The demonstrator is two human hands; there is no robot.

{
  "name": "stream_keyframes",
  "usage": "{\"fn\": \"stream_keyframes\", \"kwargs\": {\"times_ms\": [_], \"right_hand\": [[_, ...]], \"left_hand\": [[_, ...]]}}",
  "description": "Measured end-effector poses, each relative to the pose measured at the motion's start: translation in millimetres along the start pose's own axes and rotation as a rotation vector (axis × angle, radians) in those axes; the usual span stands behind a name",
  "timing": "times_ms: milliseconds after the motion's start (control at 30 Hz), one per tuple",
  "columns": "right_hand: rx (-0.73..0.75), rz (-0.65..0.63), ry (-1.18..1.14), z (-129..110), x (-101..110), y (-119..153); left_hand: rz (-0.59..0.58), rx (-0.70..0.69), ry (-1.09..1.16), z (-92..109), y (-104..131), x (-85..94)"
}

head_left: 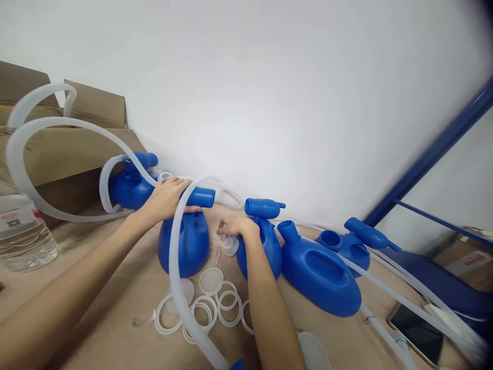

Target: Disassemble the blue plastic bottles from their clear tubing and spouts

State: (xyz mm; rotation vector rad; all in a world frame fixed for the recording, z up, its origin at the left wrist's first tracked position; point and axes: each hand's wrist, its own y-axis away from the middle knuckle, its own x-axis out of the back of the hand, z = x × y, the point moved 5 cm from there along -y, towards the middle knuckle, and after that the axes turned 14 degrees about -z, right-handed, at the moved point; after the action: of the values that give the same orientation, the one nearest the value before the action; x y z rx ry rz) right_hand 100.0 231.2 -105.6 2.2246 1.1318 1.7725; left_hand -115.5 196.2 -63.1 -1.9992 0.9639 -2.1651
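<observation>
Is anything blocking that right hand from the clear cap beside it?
Nothing visible: the right hand is right at the clear cap, with no object seen between them. A blue bottle stands close by, to the right of the cap.

Upright blue bottle (185, 246), spout (203, 197) rightward, with translucent lid (231, 248) to its right

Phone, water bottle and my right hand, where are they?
Phone (417, 330): head view, on its dark screen.
Water bottle (27, 247): head view, on its clear side.
Right hand (236, 225): head view, on its back.
</observation>
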Motion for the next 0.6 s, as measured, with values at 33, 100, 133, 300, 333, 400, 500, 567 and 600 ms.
{"fn": "stream_keyframes", "kwargs": {"times_ms": [33, 100, 133, 300, 333, 400, 500, 567, 600], "right_hand": [[-0.034, -0.026, 0.017, 0.2, -3.8, -2.2], [-0.084, -0.033, 0.040, -1.3, -9.0, -7.0], [-0.100, -0.038, 0.045, -2.8, -11.2, -8.9], [-0.126, -0.344, -0.026, -12.1, -26.4, 0.8], [-0.129, -0.433, -0.056, -13.0, -28.2, 7.8], [-0.145, -0.505, -0.100, -11.8, -24.6, 23.4], [-0.126, -0.260, -0.101, -5.2, -0.8, 40.9], [0.012, -0.034, -0.083, -7.0, 15.3, 47.4], [0.114, 0.055, -0.094, -10.7, 20.5, 48.7]], "left_hand": [[-0.006, 0.001, 0.002, -0.1, 0.2, 0.0], [-0.011, -0.001, 0.008, -0.3, 0.5, 0.3], [-0.009, -0.002, 0.009, -0.4, 0.7, 0.6], [-0.001, -0.002, 0.001, 0.5, 0.7, 1.4], [-0.006, -0.001, 0.000, 0.7, 0.5, 1.2], [-0.024, 0.012, 0.003, 0.1, 0.0, 0.8], [-0.093, 0.017, 0.032, -3.7, -0.8, 1.1], [-0.149, -0.030, 0.097, -5.8, -0.7, 4.4], [-0.168, -0.049, 0.143, -6.9, -0.2, 7.8]]}}
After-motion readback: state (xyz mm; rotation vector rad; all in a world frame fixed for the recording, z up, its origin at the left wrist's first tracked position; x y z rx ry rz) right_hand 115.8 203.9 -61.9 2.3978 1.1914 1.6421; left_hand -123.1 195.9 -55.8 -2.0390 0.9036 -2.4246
